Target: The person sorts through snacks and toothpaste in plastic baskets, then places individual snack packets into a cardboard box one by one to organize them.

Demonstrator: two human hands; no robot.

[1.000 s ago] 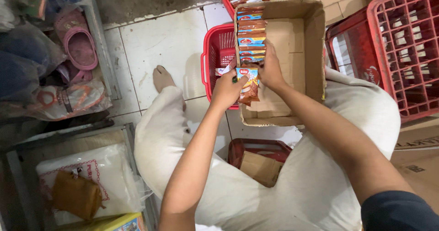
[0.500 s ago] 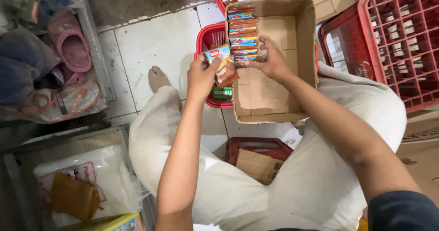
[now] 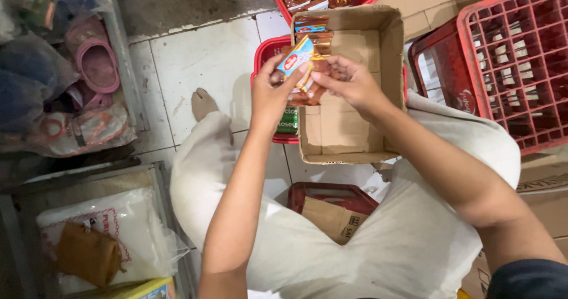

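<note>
Both hands meet just above centre frame: the left hand (image 3: 271, 92) and the right hand (image 3: 349, 85) are each closed on the same small stack of snack packets (image 3: 305, 68), fingers pinching it from either side, so the stack sits directly between the palms. It hangs over the left wall of the open cardboard box (image 3: 349, 133), where one row of packets (image 3: 313, 24) stands at the far end. The bare box floor suggests the filling is barely begun.
</note>
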